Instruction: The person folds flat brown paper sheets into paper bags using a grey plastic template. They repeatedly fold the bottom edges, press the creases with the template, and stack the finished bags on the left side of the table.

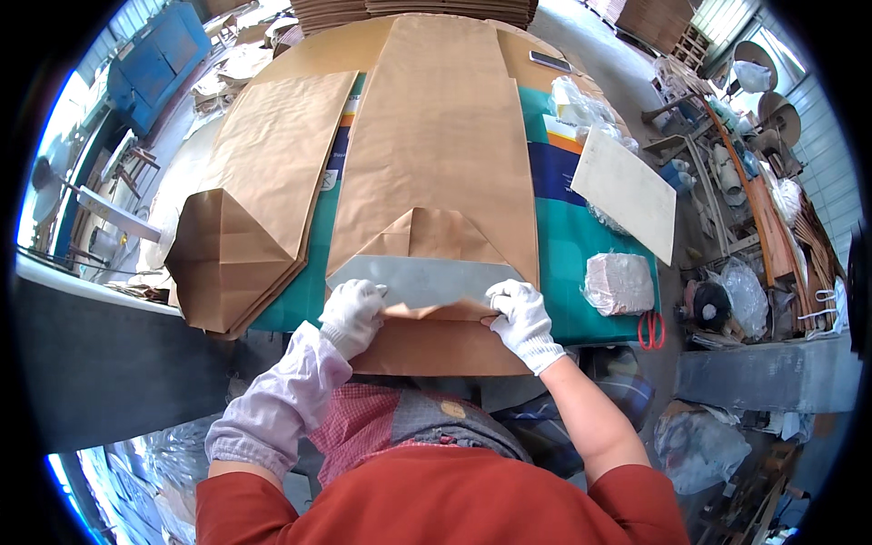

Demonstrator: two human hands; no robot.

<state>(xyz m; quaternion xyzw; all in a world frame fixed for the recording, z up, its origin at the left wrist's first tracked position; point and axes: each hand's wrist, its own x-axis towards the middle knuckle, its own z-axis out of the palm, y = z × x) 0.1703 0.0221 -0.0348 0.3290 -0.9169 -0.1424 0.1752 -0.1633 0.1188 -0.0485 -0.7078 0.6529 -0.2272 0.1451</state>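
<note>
Paper bag [436, 136] | grey plate [427, 280] across folded end | both hands [352, 314] [522, 320] gripping front flap [445, 312]

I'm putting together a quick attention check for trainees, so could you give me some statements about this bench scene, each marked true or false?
1. The left hand and the right hand both wear white gloves. True.
2. A grey plate lies on the large brown paper. True.
3. The phone lies at the table's near edge. False: the phone lies toward the far right.
4. The left forearm is bare. False: a pale sleeve covers most of it.
5. The wrapped block lies left of the large brown paper. False: the wrapped block lies to its right.
6. A paper flap shows between the hands. True.
</note>
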